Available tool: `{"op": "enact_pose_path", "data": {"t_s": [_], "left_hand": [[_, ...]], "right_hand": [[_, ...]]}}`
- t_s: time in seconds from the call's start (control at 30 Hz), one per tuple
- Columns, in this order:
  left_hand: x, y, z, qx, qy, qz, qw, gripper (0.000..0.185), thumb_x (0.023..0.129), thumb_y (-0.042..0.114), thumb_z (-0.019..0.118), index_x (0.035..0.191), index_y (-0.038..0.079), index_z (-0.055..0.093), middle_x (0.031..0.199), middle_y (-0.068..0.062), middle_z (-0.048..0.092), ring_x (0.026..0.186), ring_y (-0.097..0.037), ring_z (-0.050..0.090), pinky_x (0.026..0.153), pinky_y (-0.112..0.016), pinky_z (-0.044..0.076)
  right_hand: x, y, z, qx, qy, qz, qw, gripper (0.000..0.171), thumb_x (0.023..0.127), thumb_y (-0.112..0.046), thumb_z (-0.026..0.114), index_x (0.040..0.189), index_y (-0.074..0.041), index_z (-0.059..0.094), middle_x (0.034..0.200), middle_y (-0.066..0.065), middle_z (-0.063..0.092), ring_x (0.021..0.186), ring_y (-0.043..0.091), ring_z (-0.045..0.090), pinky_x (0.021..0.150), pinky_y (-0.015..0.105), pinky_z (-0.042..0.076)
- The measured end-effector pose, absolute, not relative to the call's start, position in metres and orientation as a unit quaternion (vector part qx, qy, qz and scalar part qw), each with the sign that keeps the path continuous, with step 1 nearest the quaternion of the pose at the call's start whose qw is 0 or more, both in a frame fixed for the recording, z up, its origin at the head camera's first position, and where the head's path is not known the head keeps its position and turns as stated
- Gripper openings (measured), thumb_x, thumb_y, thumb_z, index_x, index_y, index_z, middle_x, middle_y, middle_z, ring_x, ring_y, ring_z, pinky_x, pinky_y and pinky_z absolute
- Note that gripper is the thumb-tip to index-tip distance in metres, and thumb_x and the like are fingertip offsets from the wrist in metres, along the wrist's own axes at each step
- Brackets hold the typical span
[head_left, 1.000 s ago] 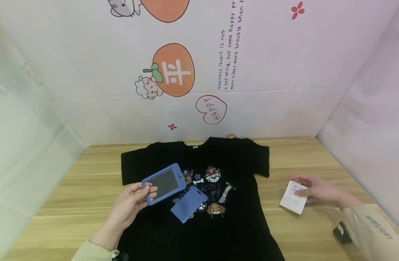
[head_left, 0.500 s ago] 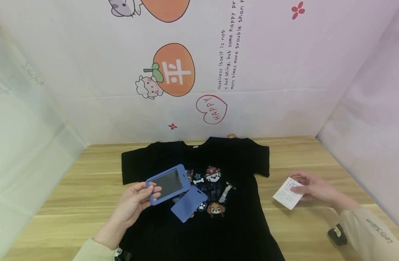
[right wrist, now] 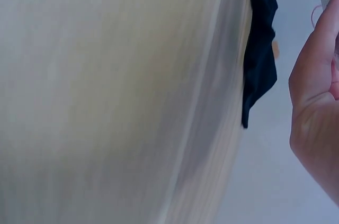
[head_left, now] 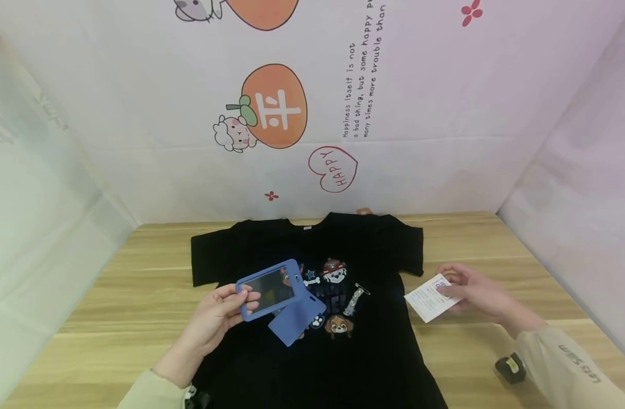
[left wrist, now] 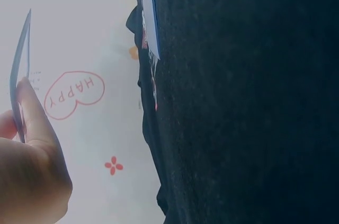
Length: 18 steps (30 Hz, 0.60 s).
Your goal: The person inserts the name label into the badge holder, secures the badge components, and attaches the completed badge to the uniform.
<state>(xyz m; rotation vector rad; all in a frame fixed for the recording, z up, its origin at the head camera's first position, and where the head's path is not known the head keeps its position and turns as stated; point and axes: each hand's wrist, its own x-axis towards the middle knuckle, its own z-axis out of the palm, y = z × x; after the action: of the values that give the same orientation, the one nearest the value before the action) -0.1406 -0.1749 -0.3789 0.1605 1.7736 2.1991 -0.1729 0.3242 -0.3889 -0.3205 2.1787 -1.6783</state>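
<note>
In the head view my left hand (head_left: 217, 315) pinches the near left end of a blue badge-holder frame (head_left: 269, 311) with a clear window, raised over the black T-shirt (head_left: 369, 358). A flat blue rectangular panel (head_left: 295, 321) with a slot lies on the shirt, partly behind the frame. My right hand (head_left: 478, 292) pinches a small white printed card (head_left: 429, 300) between thumb and fingers, right of the shirt. The left wrist view shows the frame (left wrist: 20, 70) edge-on in my left hand (left wrist: 37, 166). At the right wrist view's edge, only part of my right hand (right wrist: 318, 86) appears.
A badge strap clip with a pin (head_left: 355, 301) lies on the shirt, right of the blue panel. The shirt is spread on a wooden table (head_left: 123, 307). A white printed cloth (head_left: 420, 113) stands behind, with further white cloth at both sides.
My right hand has carried the white card leftward toward the shirt and turned it. My left hand has shifted slightly right with the blue frame, which now overlaps the panel more.
</note>
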Motion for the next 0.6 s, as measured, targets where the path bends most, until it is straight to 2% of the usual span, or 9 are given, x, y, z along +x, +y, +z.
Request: {"op": "enact_pose_path", "data": {"t_s": [0.07,0.23,0.47,0.6], "left_hand": [[-0.141,-0.175,-0.38,0.06,0.618,0.768,0.156,0.016,0.099,0.012,0.049,0.093,0.017,0.062,0.091,0.009,0.073,0.086,-0.004,0.069,0.081,-0.021,0.055],[-0.142,-0.174,-0.38,0.068,0.619,0.766,0.161,0.013,0.099,0.013,0.05,0.095,0.016,0.062,0.092,0.008,0.072,0.087,-0.005,0.068,0.082,-0.021,0.054],[-0.142,-0.171,-0.378,0.068,0.623,0.761,0.168,0.009,0.098,0.014,0.052,0.1,0.01,0.061,0.093,0.006,0.072,0.086,-0.005,0.068,0.081,-0.021,0.055],[-0.142,-0.167,-0.378,0.063,0.625,0.759,0.172,0.009,0.097,0.013,0.053,0.099,0.01,0.061,0.092,0.006,0.072,0.084,-0.005,0.068,0.081,-0.022,0.055]], "right_hand": [[-0.173,0.319,-0.389,-0.115,0.775,-0.594,0.183,0.021,0.093,-0.007,0.056,0.111,-0.012,0.046,0.096,-0.003,0.062,0.082,0.014,0.066,0.067,0.032,0.058],[-0.172,0.305,-0.391,-0.118,0.779,-0.588,0.183,0.026,0.093,-0.007,0.056,0.114,0.002,0.041,0.094,-0.001,0.063,0.08,0.015,0.067,0.065,0.032,0.058],[-0.169,0.286,-0.391,-0.119,0.758,-0.611,0.195,0.02,0.093,-0.004,0.055,0.11,-0.002,0.045,0.093,0.002,0.063,0.081,0.014,0.067,0.067,0.031,0.058],[-0.166,0.276,-0.388,-0.122,0.766,-0.602,0.19,0.027,0.094,-0.007,0.056,0.112,0.006,0.041,0.094,0.003,0.063,0.081,0.014,0.066,0.067,0.03,0.058]]}}
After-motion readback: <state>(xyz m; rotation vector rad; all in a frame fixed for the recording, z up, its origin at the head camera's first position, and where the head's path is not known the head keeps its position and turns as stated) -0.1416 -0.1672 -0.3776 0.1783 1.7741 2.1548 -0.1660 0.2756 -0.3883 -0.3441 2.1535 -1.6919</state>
